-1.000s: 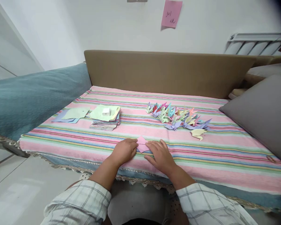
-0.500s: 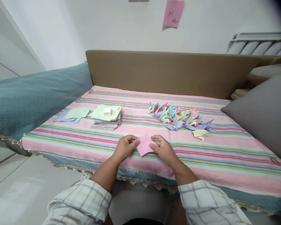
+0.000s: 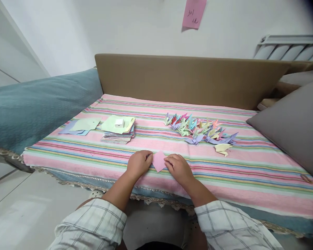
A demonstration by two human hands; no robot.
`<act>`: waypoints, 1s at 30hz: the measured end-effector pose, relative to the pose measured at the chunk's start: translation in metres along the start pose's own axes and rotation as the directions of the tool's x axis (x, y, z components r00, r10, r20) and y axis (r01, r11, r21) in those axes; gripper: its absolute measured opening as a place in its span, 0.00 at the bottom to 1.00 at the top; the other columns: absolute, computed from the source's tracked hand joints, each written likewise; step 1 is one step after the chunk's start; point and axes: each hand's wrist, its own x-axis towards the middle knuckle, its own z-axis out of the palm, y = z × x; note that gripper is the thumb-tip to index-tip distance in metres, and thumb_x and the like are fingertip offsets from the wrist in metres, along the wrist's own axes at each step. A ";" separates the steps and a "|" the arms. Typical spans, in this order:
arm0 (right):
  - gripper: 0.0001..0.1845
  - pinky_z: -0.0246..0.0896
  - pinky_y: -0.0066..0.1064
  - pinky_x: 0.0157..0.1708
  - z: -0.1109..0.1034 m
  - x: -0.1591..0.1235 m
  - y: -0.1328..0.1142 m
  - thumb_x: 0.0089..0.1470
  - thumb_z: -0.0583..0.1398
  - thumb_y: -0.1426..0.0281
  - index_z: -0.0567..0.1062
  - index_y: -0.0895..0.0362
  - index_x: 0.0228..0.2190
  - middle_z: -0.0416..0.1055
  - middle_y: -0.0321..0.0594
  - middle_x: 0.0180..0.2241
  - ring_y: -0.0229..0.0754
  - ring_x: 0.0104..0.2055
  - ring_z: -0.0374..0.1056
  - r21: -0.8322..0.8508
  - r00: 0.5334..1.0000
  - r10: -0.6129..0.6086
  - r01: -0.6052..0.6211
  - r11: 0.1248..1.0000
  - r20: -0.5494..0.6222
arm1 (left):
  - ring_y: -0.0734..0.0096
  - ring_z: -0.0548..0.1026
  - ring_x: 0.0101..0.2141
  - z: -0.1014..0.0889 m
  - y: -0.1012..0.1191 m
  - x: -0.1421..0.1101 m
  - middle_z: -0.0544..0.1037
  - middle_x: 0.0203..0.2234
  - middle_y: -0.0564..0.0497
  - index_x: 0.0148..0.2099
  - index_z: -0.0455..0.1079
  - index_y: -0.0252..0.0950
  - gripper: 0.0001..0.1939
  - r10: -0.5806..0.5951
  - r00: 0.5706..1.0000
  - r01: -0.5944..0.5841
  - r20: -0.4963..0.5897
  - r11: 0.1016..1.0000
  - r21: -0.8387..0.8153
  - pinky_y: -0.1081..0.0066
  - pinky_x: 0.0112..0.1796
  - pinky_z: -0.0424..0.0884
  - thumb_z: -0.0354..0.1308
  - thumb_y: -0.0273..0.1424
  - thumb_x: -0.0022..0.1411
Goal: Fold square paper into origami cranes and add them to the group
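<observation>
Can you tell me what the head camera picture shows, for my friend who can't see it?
A person's left hand and right hand press a folded pink paper on a striped cloth. Behind lie a paper stack and folded paper cranes.

Head view. The left hand [image 3: 138, 164] and right hand [image 3: 179, 168] press the two sides of a folded pink paper [image 3: 159, 161] flat on the striped cloth [image 3: 250, 173] covering the bed. Behind lie a stack of coloured paper sheets [image 3: 118, 131] with a small white block [image 3: 119, 122] on top, and a cluster of folded paper cranes [image 3: 198, 129]. A grey cushion [image 3: 294, 128] rests at right.
</observation>
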 end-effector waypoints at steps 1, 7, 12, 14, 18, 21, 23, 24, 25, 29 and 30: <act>0.10 0.60 0.36 0.43 0.000 0.000 0.001 0.56 0.56 0.71 0.76 0.55 0.38 0.73 0.42 0.38 0.44 0.41 0.65 0.009 1.000 0.001 -0.001 1.000 0.005 | 0.65 0.73 0.39 -0.002 -0.002 0.000 0.79 0.38 0.52 0.42 0.74 0.42 0.15 0.003 1.000 -0.003 0.005 1.000 -0.001 0.72 0.36 0.64 0.47 0.31 0.59; 0.10 0.60 0.37 0.44 -0.001 0.000 0.002 0.56 0.56 0.71 0.76 0.56 0.38 0.73 0.42 0.38 0.44 0.42 0.66 0.030 1.000 0.005 -0.006 1.000 0.009 | 0.64 0.73 0.37 -0.007 -0.008 -0.002 0.78 0.35 0.52 0.40 0.75 0.42 0.15 0.059 0.998 -0.059 0.032 0.998 0.010 0.71 0.36 0.64 0.50 0.27 0.54; 0.11 0.60 0.36 0.44 -0.002 0.000 0.002 0.56 0.56 0.70 0.76 0.55 0.38 0.73 0.42 0.39 0.43 0.42 0.66 0.039 1.000 0.009 -0.010 0.999 0.018 | 0.65 0.73 0.38 0.000 -0.012 -0.001 0.78 0.36 0.52 0.40 0.73 0.42 0.11 0.049 0.998 -0.051 -0.024 0.997 -0.061 0.71 0.37 0.65 0.53 0.31 0.55; 0.10 0.60 0.36 0.44 -0.002 0.000 0.002 0.56 0.56 0.70 0.76 0.55 0.38 0.73 0.42 0.38 0.43 0.42 0.66 0.046 1.000 0.010 -0.011 0.999 0.019 | 0.64 0.73 0.39 0.002 -0.013 0.000 0.78 0.38 0.52 0.40 0.72 0.41 0.10 0.053 0.997 -0.056 -0.049 0.996 -0.075 0.70 0.39 0.66 0.54 0.32 0.55; 0.10 0.60 0.36 0.44 -0.003 -0.001 0.001 0.56 0.56 0.70 0.75 0.55 0.38 0.73 0.42 0.38 0.44 0.42 0.66 0.042 1.000 0.014 -0.014 0.999 0.019 | 0.61 0.69 0.49 0.004 -0.013 0.001 0.75 0.45 0.49 0.33 0.73 0.40 0.06 0.057 0.997 -0.060 -0.043 0.996 -0.062 0.66 0.46 0.64 0.55 0.33 0.55; 0.11 0.60 0.36 0.44 -0.003 -0.001 0.000 0.55 0.56 0.70 0.74 0.56 0.41 0.72 0.43 0.40 0.45 0.43 0.65 0.017 0.999 0.043 -0.043 0.999 0.023 | 0.59 0.66 0.53 0.006 -0.009 0.001 0.70 0.53 0.49 0.34 0.74 0.41 0.06 0.043 0.999 -0.044 -0.030 0.998 -0.048 0.62 0.50 0.61 0.56 0.31 0.54; 0.13 0.60 0.36 0.45 -0.004 0.000 0.000 0.55 0.57 0.70 0.74 0.56 0.42 0.71 0.43 0.40 0.45 0.44 0.65 0.000 0.998 0.059 -0.059 0.998 0.038 | 0.58 0.64 0.54 0.007 -0.006 0.000 0.65 0.57 0.49 0.37 0.74 0.42 0.08 0.032 0.999 -0.033 -0.022 0.999 -0.038 0.59 0.52 0.60 0.57 0.31 0.53; 0.13 0.60 0.36 0.45 -0.004 0.000 0.000 0.55 0.57 0.69 0.74 0.57 0.43 0.71 0.44 0.40 0.45 0.44 0.65 -0.005 0.997 0.062 -0.062 0.998 0.050 | 0.58 0.63 0.55 0.009 -0.004 -0.001 0.64 0.58 0.50 0.38 0.74 0.43 0.09 0.028 0.999 -0.028 -0.017 0.999 -0.035 0.58 0.53 0.59 0.57 0.31 0.53; 0.14 0.60 0.36 0.45 -0.005 0.000 0.000 0.55 0.57 0.69 0.74 0.57 0.43 0.71 0.44 0.40 0.45 0.44 0.65 -0.007 0.996 0.063 -0.062 0.998 0.062 | 0.57 0.62 0.55 0.010 -0.002 -0.001 0.63 0.58 0.50 0.39 0.74 0.43 0.10 0.022 1.000 -0.023 -0.014 0.999 -0.031 0.56 0.53 0.58 0.57 0.31 0.53; 0.15 0.59 0.36 0.46 -0.006 0.001 0.002 0.54 0.58 0.69 0.74 0.57 0.44 0.70 0.44 0.41 0.45 0.45 0.64 0.015 0.995 0.054 -0.056 0.998 0.087 | 0.55 0.61 0.56 0.014 0.002 -0.001 0.62 0.59 0.50 0.41 0.72 0.43 0.12 -0.013 1.000 0.013 -0.023 1.000 -0.014 0.53 0.54 0.57 0.56 0.31 0.52; 0.16 0.59 0.36 0.47 -0.006 0.001 0.003 0.53 0.58 0.69 0.73 0.58 0.45 0.70 0.44 0.42 0.45 0.45 0.64 0.025 0.995 0.052 -0.054 0.998 0.091 | 0.55 0.60 0.56 0.015 0.003 -0.001 0.62 0.59 0.50 0.40 0.72 0.42 0.11 -0.022 0.999 0.021 -0.026 1.000 -0.011 0.53 0.53 0.57 0.56 0.31 0.52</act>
